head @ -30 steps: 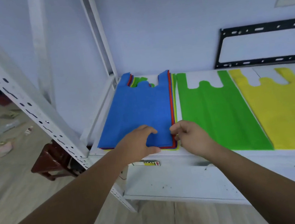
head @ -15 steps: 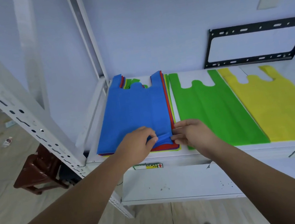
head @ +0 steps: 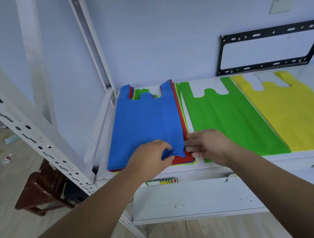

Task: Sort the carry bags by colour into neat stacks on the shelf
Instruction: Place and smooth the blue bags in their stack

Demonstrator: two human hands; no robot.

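Observation:
A mixed pile of carry bags lies at the left end of the white shelf (head: 180, 176), with a blue bag (head: 144, 124) on top and a red bag (head: 184, 158) showing beneath it. My left hand (head: 149, 158) pinches the blue bag's near right corner and lifts it off the pile. My right hand (head: 208, 148) rests flat with fingers spread on the pile's right edge, beside the red bag. A green bag (head: 231, 120) lies flat to the right of the pile, and a yellow bag (head: 297, 115) lies further right.
White perforated shelf uprights (head: 22, 125) stand at the left and behind the pile. A black metal bracket (head: 271, 48) leans against the wall at the back right. A brown stool (head: 41, 189) and scattered litter sit on the floor at the left.
My left hand has gathered the blue bag's near right corner and raised it, baring more of the red bag below. My right hand has opened and flattened beside the pile.

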